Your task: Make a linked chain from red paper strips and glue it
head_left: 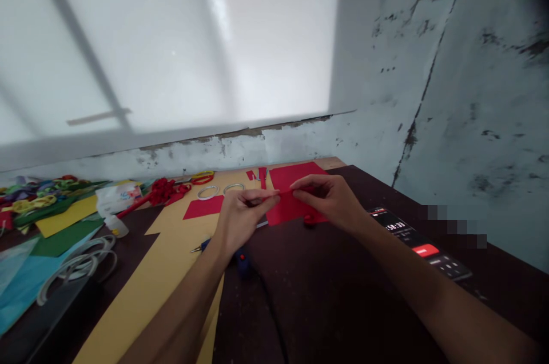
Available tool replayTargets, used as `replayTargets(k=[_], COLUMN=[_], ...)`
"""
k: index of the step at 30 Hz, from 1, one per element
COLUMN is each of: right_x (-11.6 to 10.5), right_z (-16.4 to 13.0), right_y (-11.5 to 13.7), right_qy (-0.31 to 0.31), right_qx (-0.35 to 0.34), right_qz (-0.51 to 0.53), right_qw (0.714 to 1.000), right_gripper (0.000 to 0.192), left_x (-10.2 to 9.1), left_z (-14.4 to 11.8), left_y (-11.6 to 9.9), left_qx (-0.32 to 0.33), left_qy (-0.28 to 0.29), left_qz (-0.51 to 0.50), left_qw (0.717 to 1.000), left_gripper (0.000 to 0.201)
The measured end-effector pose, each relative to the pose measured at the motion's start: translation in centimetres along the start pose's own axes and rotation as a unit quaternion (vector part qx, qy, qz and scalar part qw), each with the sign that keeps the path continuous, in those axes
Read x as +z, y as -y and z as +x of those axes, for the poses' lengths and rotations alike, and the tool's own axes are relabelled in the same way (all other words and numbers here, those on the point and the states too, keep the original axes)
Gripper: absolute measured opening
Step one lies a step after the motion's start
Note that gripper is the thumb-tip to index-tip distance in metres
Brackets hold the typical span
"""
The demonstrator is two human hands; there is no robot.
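My left hand (245, 212) and my right hand (328, 198) are raised close together over the table, each with thumb and forefinger pinched. Between the fingertips runs a thin red strip (286, 192); its edges blend into the red sheet (295, 212) below, so its full shape is unclear. A small red roll (309, 220) lies under my right hand. By my left wrist rests a blue corded tool (242, 261) with a pointed metal tip, partly hidden behind the forearm.
Two silvery rings (208, 192), yellow-handled scissors (203, 177) and a red flower-like bundle (164, 191) lie farther back. Tan paper (141, 290) spreads at left, near a coiled pale cable (81, 261) and black box (64, 318). A phone (418, 247) lies right.
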State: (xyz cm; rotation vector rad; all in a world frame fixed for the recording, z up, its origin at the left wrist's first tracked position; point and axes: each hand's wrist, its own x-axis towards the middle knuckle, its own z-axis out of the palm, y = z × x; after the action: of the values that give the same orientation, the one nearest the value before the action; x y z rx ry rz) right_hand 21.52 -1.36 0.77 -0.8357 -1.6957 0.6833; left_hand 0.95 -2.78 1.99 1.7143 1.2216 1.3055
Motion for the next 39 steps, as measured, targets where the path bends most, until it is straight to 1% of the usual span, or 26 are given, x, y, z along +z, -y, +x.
replayTargets(k=[6, 8, 10, 12, 16, 19, 21, 24, 28, 32, 36, 39], right_x=[0.0, 0.0, 0.0, 0.1, 0.5, 1.1, 1.4, 1.5, 1.0, 0.4, 0.0, -0.2], right_z=[0.0, 0.0, 0.1, 0.1, -0.2, -0.5, -0.6, -0.5, -0.2, 0.1, 0.4, 0.4], right_y=[0.2, 0.3, 0.2, 0.2, 0.2, 0.3, 0.3, 0.4, 0.4, 0.1, -0.1, -0.2], right_qy=[-0.009, -0.017, -0.020, -0.016, -0.001, 0.018, 0.024, 0.012, -0.019, -0.039, -0.034, -0.032], right_qx=[0.005, 0.008, 0.011, 0.008, -0.001, 0.000, 0.002, 0.007, 0.026, 0.046, 0.068, 0.075], right_qz=[-0.002, -0.004, -0.003, -0.004, -0.019, -0.025, -0.033, -0.032, -0.006, 0.011, 0.043, 0.049], right_qw=[1.000, 1.000, 1.000, 1.000, 1.000, 1.000, 0.999, 0.999, 0.999, 0.998, 0.996, 0.996], right_gripper=[0.013, 0.014, 0.015, 0.015, 0.013, 0.014, 0.015, 0.016, 0.016, 0.018, 0.021, 0.022], left_x=[0.1, 0.1, 0.0, 0.0, 0.3, 0.5, 0.5, 0.2, -0.5, -1.0, -1.5, -1.7], left_z=[0.2, 0.3, 0.3, 0.3, 0.1, 0.1, 0.2, 0.5, 0.9, 1.1, 1.4, 1.6], left_y=[0.3, 0.3, 0.3, 0.2, 0.3, 0.7, 0.9, 1.1, 0.9, 0.5, 0.7, 0.9], left_qx=[-0.009, -0.017, -0.017, -0.009, 0.012, 0.038, 0.044, 0.029, 0.002, -0.036, -0.071, -0.078], left_qy=[0.037, 0.039, 0.030, 0.022, 0.047, 0.059, 0.063, 0.058, 0.030, 0.022, 0.017, 0.011], left_qz=[-0.036, -0.045, -0.044, -0.040, -0.044, -0.046, -0.048, -0.036, -0.008, -0.048, -0.097, -0.117], left_qw=[0.999, 0.998, 0.998, 0.999, 0.998, 0.996, 0.996, 0.997, 1.000, 0.998, 0.993, 0.990], left_gripper=[0.027, 0.028, 0.027, 0.028, 0.030, 0.025, 0.021, 0.021, 0.024, 0.026, 0.030, 0.031])
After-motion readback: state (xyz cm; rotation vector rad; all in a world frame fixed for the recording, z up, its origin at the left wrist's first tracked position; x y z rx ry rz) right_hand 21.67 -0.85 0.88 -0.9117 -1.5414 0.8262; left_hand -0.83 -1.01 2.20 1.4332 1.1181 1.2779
